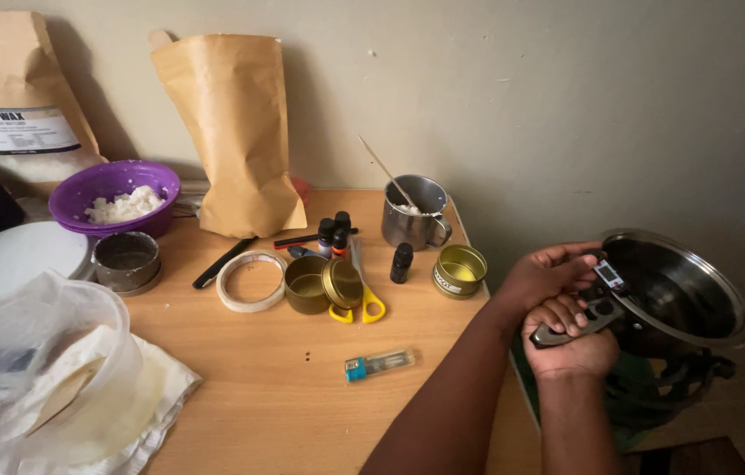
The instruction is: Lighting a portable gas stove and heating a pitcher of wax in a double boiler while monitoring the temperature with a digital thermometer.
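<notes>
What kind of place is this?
Probably a home candle-making corner: a purple bowl of wax flakes, small gold tins on a wooden table, and a steel pot beside it.

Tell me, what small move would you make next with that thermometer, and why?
Probably tip the thermometer so its probe end reaches down into the pot. Both hands, left hand and right hand, grip its body right at the pot's rim, with the display facing up. The probe tip is hidden, so I cannot tell if it is already inside.
</notes>
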